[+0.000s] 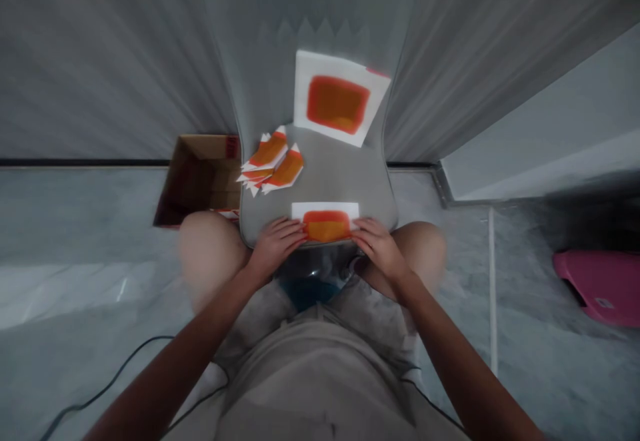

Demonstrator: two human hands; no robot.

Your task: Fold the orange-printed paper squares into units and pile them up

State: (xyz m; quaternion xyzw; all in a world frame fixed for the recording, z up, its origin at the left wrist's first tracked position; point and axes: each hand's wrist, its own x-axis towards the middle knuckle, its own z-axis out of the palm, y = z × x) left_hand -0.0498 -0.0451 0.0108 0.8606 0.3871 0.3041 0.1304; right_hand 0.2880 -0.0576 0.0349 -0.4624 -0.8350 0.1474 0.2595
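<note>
A folded sheet of paper [326,227], white with an orange-red patch, lies at the front edge of a grey chair seat [334,171]. My left hand [276,244] grips its left end, fingers over the top and thumb hidden below. At the right end my right hand [379,244] holds it in the same way. Behind it, a flat white sheet with an orange square [338,103] leans toward the chair's backrest. Several folded pieces of orange-and-white paper [270,160] overlap in a pile on the seat's left side.
An open cardboard box [200,178] stands on the floor left of the chair. A pink plastic object [605,288] is on the floor at far right. Grey curtains [110,54] hang behind. A dark cable [107,384] runs over the floor at lower left.
</note>
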